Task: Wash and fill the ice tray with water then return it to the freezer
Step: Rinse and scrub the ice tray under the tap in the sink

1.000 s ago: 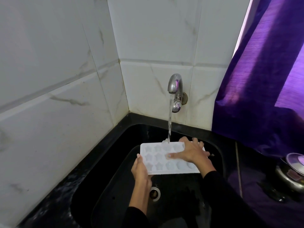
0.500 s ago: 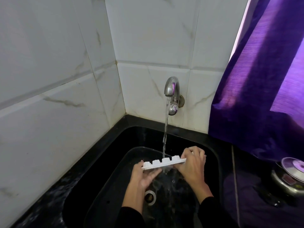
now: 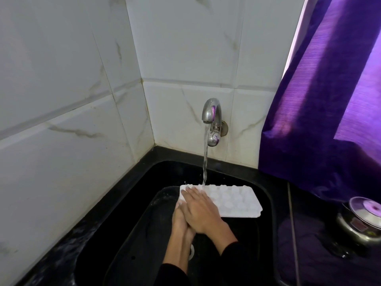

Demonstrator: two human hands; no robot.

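Held over the black sink (image 3: 132,195) under the running tap (image 3: 211,112): a white ice tray (image 3: 233,200), turned bottom-up, bumps of the moulds facing the camera. Lay roughly level, long side running left to right, far edge just under the stream of water (image 3: 205,157), which struck near the far-left part of the tray and splashed there. Hung clear of the sink floor, above the basin's middle.

Right hand (image 3: 201,211) laid flat across the tray's left end, fingers straight and together, pointing far-left, palm pressing on the upturned underside. Reached in from the near right, black sleeve (image 3: 233,254) at the wrist. Left hand (image 3: 179,218) tucked beneath and beside the right one, at the tray's near-left corner, supporting it from below; mostly covered by the right hand, so whether curled around the edge or merely propped under it could not be told. Forearm ran down toward the near edge, dark sleeve at the bottom.

Drain (image 3: 191,251) partly seen in the sink floor beside the left forearm.

White marbled tiles (image 3: 72,100) covered the left and far walls, meeting in a corner left of the tap. Purple curtain (image 3: 329,100) hung at the right, down to the black counter. Steel vessel with a lid (image 3: 362,221) stood on that counter at the near right, well apart from the sink.
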